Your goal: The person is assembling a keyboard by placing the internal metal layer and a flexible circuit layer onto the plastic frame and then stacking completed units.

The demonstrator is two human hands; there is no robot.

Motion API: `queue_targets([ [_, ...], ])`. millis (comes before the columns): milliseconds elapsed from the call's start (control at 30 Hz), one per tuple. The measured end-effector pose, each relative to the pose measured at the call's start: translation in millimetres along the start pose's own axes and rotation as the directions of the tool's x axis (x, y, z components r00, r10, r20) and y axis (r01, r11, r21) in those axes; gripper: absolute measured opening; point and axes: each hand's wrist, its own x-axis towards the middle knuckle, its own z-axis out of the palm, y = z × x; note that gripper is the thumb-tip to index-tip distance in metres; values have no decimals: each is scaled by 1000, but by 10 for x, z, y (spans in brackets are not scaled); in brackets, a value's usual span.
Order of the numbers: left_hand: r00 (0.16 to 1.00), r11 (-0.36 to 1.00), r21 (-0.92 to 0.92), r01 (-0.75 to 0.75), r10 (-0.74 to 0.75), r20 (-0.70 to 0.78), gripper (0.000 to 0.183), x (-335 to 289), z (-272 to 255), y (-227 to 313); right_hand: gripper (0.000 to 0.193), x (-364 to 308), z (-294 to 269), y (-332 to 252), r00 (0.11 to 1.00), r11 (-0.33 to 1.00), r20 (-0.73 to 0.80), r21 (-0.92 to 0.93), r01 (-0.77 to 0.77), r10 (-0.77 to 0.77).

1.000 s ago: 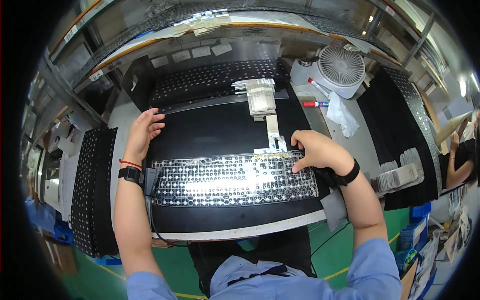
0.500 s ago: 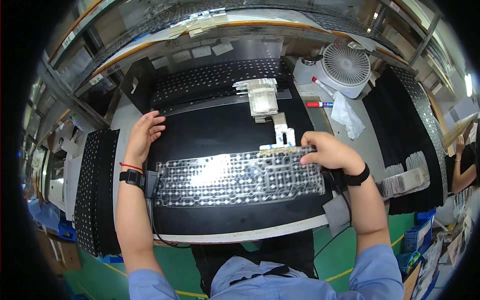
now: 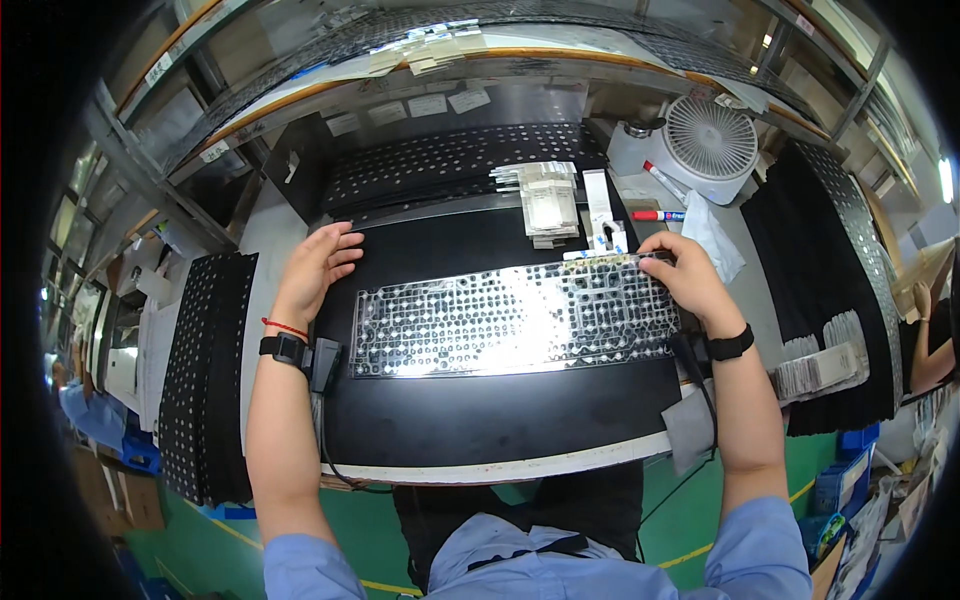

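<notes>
A clear, dotted keyboard membrane sheet (image 3: 450,325) extends across the black work surface (image 3: 500,420) in front of me, catching a bright glare. From its far edge, towards the right, a white connector tail (image 3: 602,215) points away from me. My right hand (image 3: 692,280) pinches the sheet's far right corner between thumb and fingers. Off the sheet's far left corner, my left hand (image 3: 322,268) is open, its fingers bent and apart, holding nothing. Just left of the tail lies a pile of pale flat tails (image 3: 550,205).
Black perforated sheets are stacked at the left (image 3: 205,380), the back (image 3: 450,155) and the right (image 3: 815,230). A white fan (image 3: 710,135), a red marker (image 3: 658,216) and a white cloth (image 3: 712,240) sit at the back right. Another person's arm (image 3: 932,355) shows at far right.
The membrane sheet has shifted away from me, and its tail now lies beside the pile of pale tails. My right hand has moved with it, still pinching the corner. My left hand remains open.
</notes>
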Motion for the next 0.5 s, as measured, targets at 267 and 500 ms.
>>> queue_targets([
  [267, 997, 998, 55, 33, -37, 65, 38, -15, 97, 16, 12, 65, -12, 138, 993, 979, -89, 194, -58, 76],
  [500, 998, 998, 47, 31, -34, 62, 39, -12, 100, 16, 11, 88, 44, 95, 979, 967, -200, 241, 87, -39],
])
